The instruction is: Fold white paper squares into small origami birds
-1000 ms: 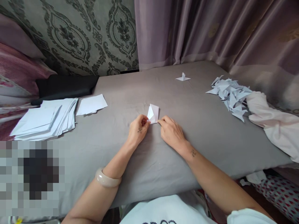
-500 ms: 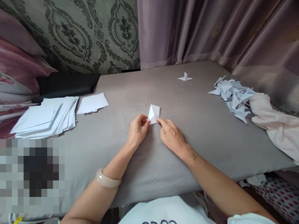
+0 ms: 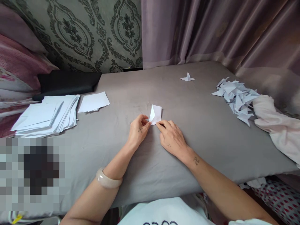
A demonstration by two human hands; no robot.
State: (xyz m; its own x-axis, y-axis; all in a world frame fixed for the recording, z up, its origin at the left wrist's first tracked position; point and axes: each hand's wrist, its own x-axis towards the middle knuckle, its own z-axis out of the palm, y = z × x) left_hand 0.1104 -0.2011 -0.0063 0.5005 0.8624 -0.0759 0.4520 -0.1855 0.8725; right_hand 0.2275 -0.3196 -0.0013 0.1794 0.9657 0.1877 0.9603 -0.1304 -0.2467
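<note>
A small white folded paper (image 3: 156, 113) lies on the grey cloth in front of me, with a raised flap along its left side. My left hand (image 3: 140, 128) is closed at its lower left corner, thumb and forefinger pinching the edge. From the right, my right hand (image 3: 172, 136) grips the lower edge of the same paper, its forefinger at the lower right corner and the other fingers curled beneath the palm. The right thumb is mostly hidden.
Large white paper stacks (image 3: 47, 115) and smaller sheets (image 3: 95, 102) lie on the left, before a black folded item (image 3: 70, 82). One folded paper crane (image 3: 187, 77) stands at the back. Several more form a pile (image 3: 237, 97) beside a pale cloth (image 3: 276, 122) on the right.
My right forefinger has slid left along the paper's lower edge, closer to my left thumb. My left hand keeps its pinch. The whole view has shifted slightly.
</note>
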